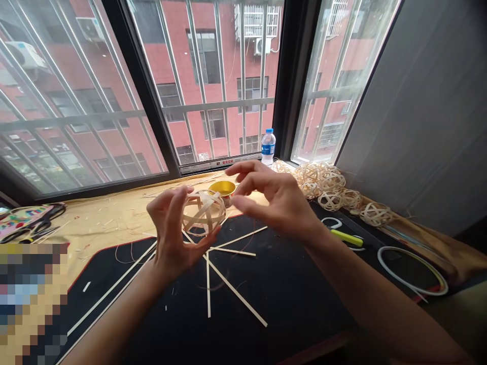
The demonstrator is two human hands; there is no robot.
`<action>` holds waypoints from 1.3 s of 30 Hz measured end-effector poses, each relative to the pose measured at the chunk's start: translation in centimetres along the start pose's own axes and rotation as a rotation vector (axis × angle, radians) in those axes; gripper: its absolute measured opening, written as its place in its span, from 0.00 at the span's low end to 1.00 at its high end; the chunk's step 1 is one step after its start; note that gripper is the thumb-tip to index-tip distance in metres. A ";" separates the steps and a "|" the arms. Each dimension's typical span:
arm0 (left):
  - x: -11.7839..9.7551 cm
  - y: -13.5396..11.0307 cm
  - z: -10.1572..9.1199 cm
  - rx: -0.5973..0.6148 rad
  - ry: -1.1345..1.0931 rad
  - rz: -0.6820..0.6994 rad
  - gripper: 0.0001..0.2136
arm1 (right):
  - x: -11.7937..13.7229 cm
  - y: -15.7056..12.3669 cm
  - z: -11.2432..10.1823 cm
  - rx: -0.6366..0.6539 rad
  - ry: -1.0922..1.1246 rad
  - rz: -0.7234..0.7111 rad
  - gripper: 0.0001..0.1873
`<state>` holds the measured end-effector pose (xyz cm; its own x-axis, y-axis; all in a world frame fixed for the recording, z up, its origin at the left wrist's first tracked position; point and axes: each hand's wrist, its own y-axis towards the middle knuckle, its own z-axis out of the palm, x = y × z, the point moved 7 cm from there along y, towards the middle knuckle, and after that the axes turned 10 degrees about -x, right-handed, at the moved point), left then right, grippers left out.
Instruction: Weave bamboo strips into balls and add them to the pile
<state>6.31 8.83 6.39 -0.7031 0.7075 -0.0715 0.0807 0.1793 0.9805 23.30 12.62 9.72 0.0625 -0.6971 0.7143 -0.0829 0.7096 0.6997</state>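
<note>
The person's left hand (167,235) pinches a small openwork woven ball (207,207) between thumb and fingers, holding it up over the black mat (292,289), in front of the gold-coloured bowl (222,188). The right hand (279,200) is just beside the ball, its fingers half curled and spread apart from the thumb, with nothing seen between them. Beneath the ball, pale flat strips (236,288) cross one another on the mat (longer ones lie past the left forearm). Farther right, a heap of woven balls (323,182) sits by the wall, near a water bottle (268,148) with a blue cap; a yellow-green tool (347,237) lies beyond the right forearm.
</note>
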 end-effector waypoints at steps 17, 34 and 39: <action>-0.6 -2.1 2.8 0.237 -0.133 -0.120 0.33 | -9.7 -5.0 -3.1 -0.838 0.970 0.771 0.08; -2.0 -3.4 3.9 0.384 -0.256 0.012 0.31 | -10.1 -6.0 -2.2 -0.835 0.850 0.693 0.11; -2.3 -4.3 4.2 0.444 -0.350 0.028 0.28 | -10.3 -5.8 -1.7 -0.810 0.875 0.706 0.13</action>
<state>10.58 9.32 1.59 -0.4262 0.8871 -0.1771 0.4387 0.3738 0.8172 24.82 15.82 -1.69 0.8716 -0.0918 0.4815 0.2178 0.9525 -0.2126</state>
